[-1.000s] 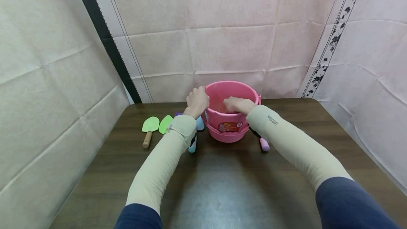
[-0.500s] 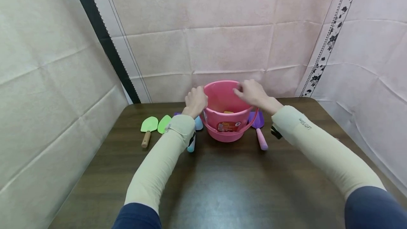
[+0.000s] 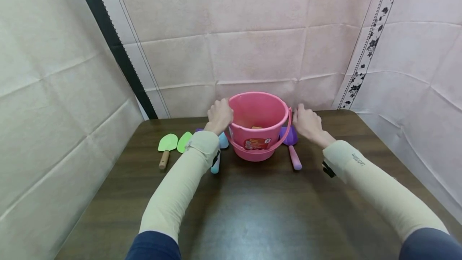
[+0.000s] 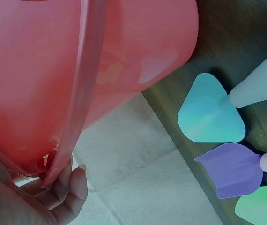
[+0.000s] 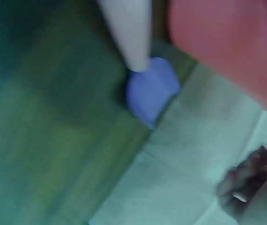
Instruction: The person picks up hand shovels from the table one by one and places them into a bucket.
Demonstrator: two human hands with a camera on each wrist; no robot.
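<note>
Pale cloth walls (image 3: 260,31) surround a dark wood table (image 3: 238,212), with a pink bucket (image 3: 237,132) near its far edge, between two hands.
From the left, a green shovel (image 3: 167,143) with a wooden grip lies beside a second green shovel (image 3: 183,141), then a purple shovel (image 4: 234,169) and a blue shovel (image 3: 223,141), these last three partly behind the left arm; the left hand (image 3: 219,115) grips the bucket's left rim, fingers curled by the handle joint; the bucket stands upright, a small yellow thing (image 3: 257,127) inside, its handle (image 3: 284,138) hanging across the front below a red label (image 3: 258,144); a pink-handled purple shovel (image 3: 288,136) lies just right of it; farthest right, the right hand (image 3: 309,124) is beside the rim, fingers bent but blurred, so whether they pinch anything I cannot tell.
</note>
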